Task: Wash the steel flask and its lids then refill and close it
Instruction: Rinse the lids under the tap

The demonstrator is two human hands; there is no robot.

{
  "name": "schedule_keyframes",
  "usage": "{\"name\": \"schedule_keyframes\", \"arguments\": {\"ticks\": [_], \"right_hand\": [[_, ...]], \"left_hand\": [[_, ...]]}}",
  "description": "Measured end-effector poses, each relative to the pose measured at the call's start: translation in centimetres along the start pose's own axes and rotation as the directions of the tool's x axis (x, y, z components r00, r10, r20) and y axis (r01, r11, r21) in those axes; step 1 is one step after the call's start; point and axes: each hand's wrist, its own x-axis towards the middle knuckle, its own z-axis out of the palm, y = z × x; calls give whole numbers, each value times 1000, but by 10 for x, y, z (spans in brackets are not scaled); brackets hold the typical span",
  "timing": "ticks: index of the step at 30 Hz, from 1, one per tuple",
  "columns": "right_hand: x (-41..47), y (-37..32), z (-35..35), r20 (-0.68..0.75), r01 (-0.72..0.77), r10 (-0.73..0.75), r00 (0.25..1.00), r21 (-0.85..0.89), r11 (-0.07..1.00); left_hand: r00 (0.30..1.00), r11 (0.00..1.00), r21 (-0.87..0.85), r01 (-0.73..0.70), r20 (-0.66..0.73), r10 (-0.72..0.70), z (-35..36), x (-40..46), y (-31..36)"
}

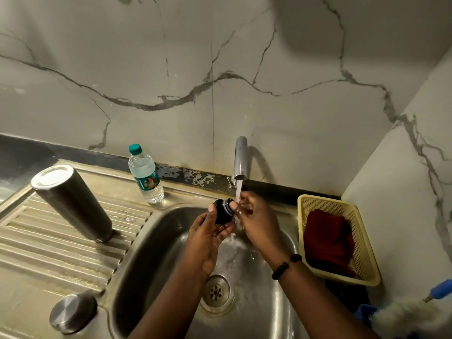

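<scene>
The steel flask (pixel 73 203) stands upside down on the ribbed drainboard at the left. Its round steel outer lid (pixel 72 312) lies on the drainboard near the front. Over the sink bowl (pixel 156 243), my left hand (pixel 208 237) grips the black inner stopper lid (pixel 223 211) under the running water from the tap (pixel 240 159). My right hand (pixel 254 216) pinches the threaded end of the same stopper with thumb and fingers, wet in the stream.
A plastic water bottle (pixel 146 176) with a green cap stands behind the sink. A yellow basket (pixel 367 260) holding a dark red cloth sits at the right. A white brush with a blue handle (pixel 415 314) lies at the lower right. The drain (pixel 216 293) is below my hands.
</scene>
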Motion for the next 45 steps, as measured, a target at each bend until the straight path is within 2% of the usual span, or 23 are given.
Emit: {"name": "schedule_keyframes", "arguments": {"ticks": [2, 4, 6, 8, 10, 13, 17, 19, 23, 24, 28, 30, 32, 39, 42, 45], "right_hand": [[-5, 7, -3, 61, 116, -120, 991, 65, 991], [-11, 10, -2, 64, 229, -231, 971, 47, 972], [-17, 11, 1, -62, 358, -364, 929, -91, 929], [-19, 15, 3, -178, 467, -515, 838, -254, 847], [-20, 18, 3, -240, 503, -595, 767, -351, 790], [-17, 21, 3, -217, 497, -598, 771, -380, 780], [-9, 16, -6, 34, 558, -562, 826, -185, 809], [-6, 16, -12, 63, 576, -581, 812, -251, 778], [-8, 20, -13, 45, 631, -670, 741, -388, 672], [-7, 20, -12, 28, 629, -673, 739, -388, 674], [-2, 13, -13, 46, 583, -597, 801, -287, 760], [1, 11, -15, 75, 417, -412, 908, -70, 906], [4, 11, -18, 78, 276, -283, 956, 90, 957], [9, 16, -26, 143, 218, -216, 966, 3, 976], [11, 21, -33, 207, 157, -173, 963, 90, 983], [12, 22, -34, 224, 74, -110, 968, 163, 984]], "left_hand": [[1000, 1000, -10, 20, 18, -20, 1, -2, 1], [998, 999, -24, 36, 45, -35, 4, -4, 1], [997, 996, -64, 55, 66, -50, 7, -6, -1], [996, 994, -93, 52, 73, -45, 10, -5, -3], [998, 996, -79, 37, 62, -32, 12, -4, -3], [999, 999, -42, 19, 38, -17, 13, -3, -1], [999, 1000, -17, 26, 33, -26, 9, -2, 0], [998, 999, 4, 38, 56, -38, 6, -2, 0], [993, 994, 56, 96, 59, -99, 7, -2, 2], [993, 992, 66, 104, 49, -108, 6, -1, 3], [990, 987, 101, 127, 41, -132, 5, 2, 6], [992, 988, 121, 98, 67, -107, 4, 3, 7], [992, 988, 132, 80, 88, -92, 5, 2, 7], [978, 997, 80, 15, 207, -31, 4, 7, -4], [953, 984, 116, -134, 289, 96, -1, 8, -7], [907, 909, 269, -318, 366, 209, -3, 9, -4]]}}
